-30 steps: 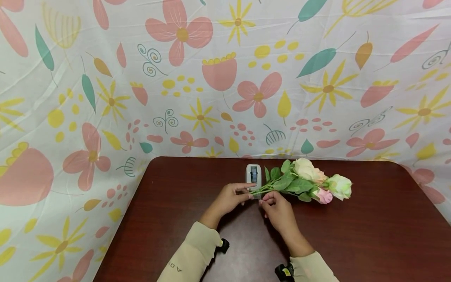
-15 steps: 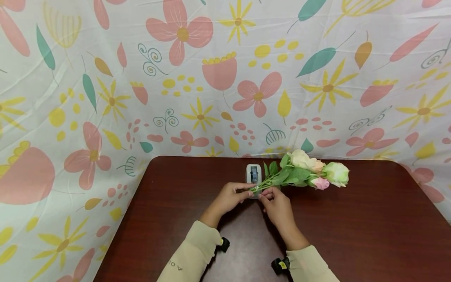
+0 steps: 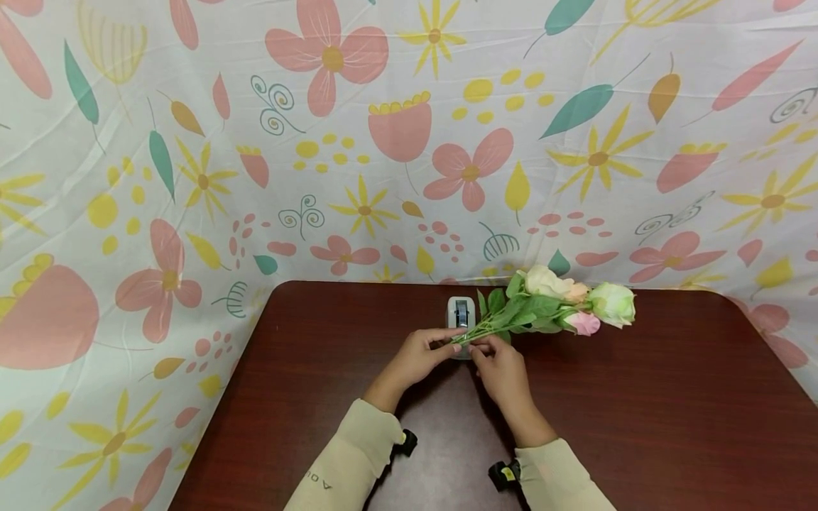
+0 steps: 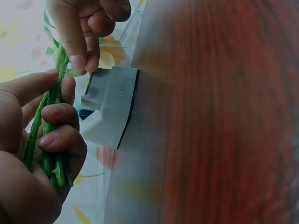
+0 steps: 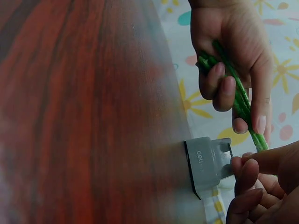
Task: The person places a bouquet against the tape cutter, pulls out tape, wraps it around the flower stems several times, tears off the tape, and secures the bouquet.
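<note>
My left hand [image 3: 415, 360] grips the bundled green stems [image 4: 58, 95] of several artificial roses [image 3: 546, 309], cream, peach, pink and pale green, whose heads point right. The stem ends poke out below its curled fingers in the left wrist view. Close by on the right, my right hand [image 3: 506, 376] pinches thumb and finger together beside the stems, at a small piece of clear tape [image 4: 68, 70] that is hard to make out. Behind both hands stands a grey tape dispenser [image 5: 205, 163], partly covered by the stems and fingers in the head view.
The dark red-brown table [image 3: 319, 319] has rounded far corners. A white cloth [image 3: 409, 213] printed with flowers and leaves hangs behind it and along the left. A black wrist camera [image 3: 505, 475] sits at each sleeve cuff.
The rose heads have lifted toward the back edge, and the bundle has turned slightly. My right hand has moved a little up and left, close against the stems. My left hand stays nearly in place.
</note>
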